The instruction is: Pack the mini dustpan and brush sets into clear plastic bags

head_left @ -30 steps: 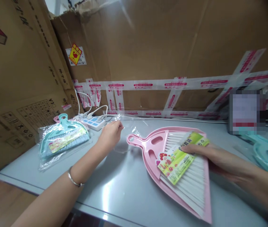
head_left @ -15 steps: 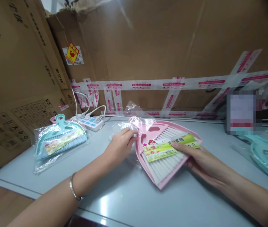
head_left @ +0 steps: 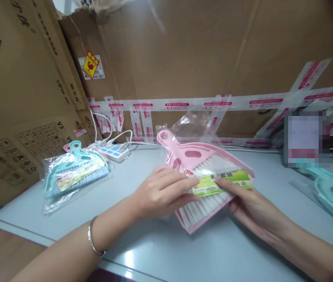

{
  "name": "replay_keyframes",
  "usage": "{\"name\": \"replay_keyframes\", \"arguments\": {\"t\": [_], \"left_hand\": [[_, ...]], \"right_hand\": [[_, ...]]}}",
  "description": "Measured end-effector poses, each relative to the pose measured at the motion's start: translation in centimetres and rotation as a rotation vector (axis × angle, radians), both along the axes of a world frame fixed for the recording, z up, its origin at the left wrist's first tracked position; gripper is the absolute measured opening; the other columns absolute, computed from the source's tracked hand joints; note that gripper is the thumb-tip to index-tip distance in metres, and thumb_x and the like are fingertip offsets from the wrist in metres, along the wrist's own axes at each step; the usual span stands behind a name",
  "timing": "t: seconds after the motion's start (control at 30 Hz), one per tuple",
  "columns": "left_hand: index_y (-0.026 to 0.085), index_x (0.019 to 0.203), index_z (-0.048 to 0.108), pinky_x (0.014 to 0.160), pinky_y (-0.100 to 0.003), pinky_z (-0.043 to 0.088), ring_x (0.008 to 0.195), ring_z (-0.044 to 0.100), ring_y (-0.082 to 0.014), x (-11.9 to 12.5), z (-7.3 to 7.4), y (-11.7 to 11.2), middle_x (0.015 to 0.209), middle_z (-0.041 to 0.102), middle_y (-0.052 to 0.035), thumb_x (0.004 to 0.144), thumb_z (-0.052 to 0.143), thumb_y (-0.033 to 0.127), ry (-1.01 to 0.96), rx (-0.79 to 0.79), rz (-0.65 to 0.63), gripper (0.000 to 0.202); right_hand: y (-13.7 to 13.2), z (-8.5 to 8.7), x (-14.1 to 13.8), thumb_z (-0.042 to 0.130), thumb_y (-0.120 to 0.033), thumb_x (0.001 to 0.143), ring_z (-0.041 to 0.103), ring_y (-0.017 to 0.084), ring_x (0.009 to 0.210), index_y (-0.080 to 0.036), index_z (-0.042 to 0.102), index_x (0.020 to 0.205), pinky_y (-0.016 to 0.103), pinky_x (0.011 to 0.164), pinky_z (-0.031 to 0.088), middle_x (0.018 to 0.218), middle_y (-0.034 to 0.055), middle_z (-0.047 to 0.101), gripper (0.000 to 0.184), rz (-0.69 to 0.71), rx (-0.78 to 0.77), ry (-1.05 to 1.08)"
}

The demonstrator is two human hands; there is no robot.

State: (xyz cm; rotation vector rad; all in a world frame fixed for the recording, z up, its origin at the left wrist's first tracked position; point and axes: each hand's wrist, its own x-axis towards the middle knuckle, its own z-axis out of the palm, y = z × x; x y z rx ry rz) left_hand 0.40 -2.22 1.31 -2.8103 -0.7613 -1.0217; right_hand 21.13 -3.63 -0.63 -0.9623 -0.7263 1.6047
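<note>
**A:** Pink plastic dustpan (head_left: 178, 150), where is it?

**B:** Mid-table, tipped up off the grey tabletop (head_left: 154, 250), with the clear plastic bag (head_left: 197, 121) just behind its far handle. My right hand (head_left: 248, 199) pinches its right edge and the green paper label (head_left: 227, 176). My left hand (head_left: 160, 192) lies flat across the white bristles (head_left: 204, 203).

**A:** Advice?

**B:** Keep that label pinned, I'd judge, or the brush may slip.

Left grip (head_left: 161, 192), right grip (head_left: 244, 200) hold dustpan (head_left: 194, 152), perhaps bagged.
</note>
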Motion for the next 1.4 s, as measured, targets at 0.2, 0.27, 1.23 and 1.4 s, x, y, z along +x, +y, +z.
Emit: {"name": "replay_keyframes", "arguments": {"t": [0.2, 0.27, 1.23, 1.4], "left_hand": [[0.026, 0.125, 0.039, 0.103, -0.039, 0.037, 0.123, 0.044, -0.0214, -1.1, -0.2, 2.1, 0.138, 0.039, -0.0082, 0.085, 0.052, 0.039, -0.873, -0.148, 0.395, 0.044], [0.024, 0.126, 0.038, 0.102, -0.038, 0.039, 0.125, 0.043, -0.0209, -1.3, -0.2, 3.1, 0.141, 0.037, -0.0088, 0.088, 0.044, 0.042, -1.013, -0.556, 0.456, 0.042], [0.018, 0.124, 0.044, 0.090, -0.038, 0.050, 0.104, 0.062, -0.0243, 0.3, -2.0, 2.8, 0.121, 0.060, -0.0143, 0.070, 0.072, 0.023, -0.804, -1.493, -0.192, 0.061], [0.017, 0.118, 0.052, 0.088, -0.036, 0.049, 0.097, 0.065, -0.0233, -1.2, -1.4, 3.9, 0.111, 0.066, -0.0123, 0.066, 0.073, 0.020, -0.778, -1.569, -0.094, 0.056]], "right_hand": [[0.2, 0.2, 0.1, 0.074, -0.024, 0.069, 0.064, 0.023, 0.099, -0.022, 0.059, 0.116, 0.028, 0.080, 0.058, 0.111, 0.0049, 0.067, 0.050, -0.095, 0.073, 0.010], [0.2, 0.2, 0.1, 0.074, -0.025, 0.069, 0.064, 0.023, 0.100, -0.022, 0.059, 0.116, 0.030, 0.081, 0.058, 0.110, 0.0047, 0.068, 0.048, -0.084, 0.080, 0.001], [1.7, 0.2, 1.9, 0.070, -0.044, 0.072, 0.065, 0.016, 0.061, -0.018, 0.065, 0.085, 0.021, 0.053, 0.055, 0.072, 0.0033, 0.071, 0.030, -0.008, -0.012, -0.306], [2.9, -0.2, 4.4, 0.076, -0.044, 0.065, 0.048, 0.005, 0.037, -0.019, 0.055, 0.067, 0.010, 0.036, 0.038, 0.048, -0.0052, 0.056, 0.032, -0.121, 0.071, -0.508]]}}
